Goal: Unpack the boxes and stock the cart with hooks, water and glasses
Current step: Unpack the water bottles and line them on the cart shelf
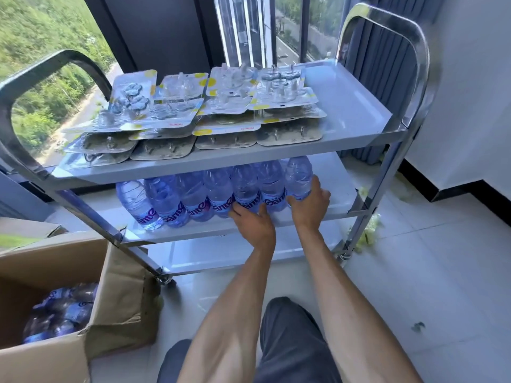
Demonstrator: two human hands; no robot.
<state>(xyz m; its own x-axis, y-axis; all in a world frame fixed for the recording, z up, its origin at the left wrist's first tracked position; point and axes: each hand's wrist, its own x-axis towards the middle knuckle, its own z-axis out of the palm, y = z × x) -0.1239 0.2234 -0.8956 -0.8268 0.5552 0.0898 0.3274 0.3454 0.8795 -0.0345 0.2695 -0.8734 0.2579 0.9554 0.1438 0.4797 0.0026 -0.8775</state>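
Both hands are set against the right end of a row of water bottles on the middle shelf of the cart. The left hand (253, 221) is laid with its fingers spread over the labelled bodies of two bottles near the row's right end; whether the fingers curl round one of them cannot be told. The right hand (309, 201) is wrapped round the rightmost bottle (298, 176), thumb on its right flank. The hands are close together, almost touching, neither one clearly the nearer to the row.

The water bottles (193, 200) are packed side by side, leaning with caps tilted away under the top shelf and bases toward the near edge, so each long axis runs near to far. The row itself runs left to right across the middle shelf (340, 189), and bare shelf is left to the right of the last bottle, just beyond the right hand. The step in hand is judged to be the seating of the last bottles into the row.

The next supply lies down and to the left: an open cardboard box (116, 294) on the floor, more bottles (62, 310) visible inside it. The left hand is judged better placed for that reach.

The top shelf (354, 106) is stacked with carded hook packs (193, 111). The bottom shelf (221, 258) shows nothing on its visible part; no glasses are seen.
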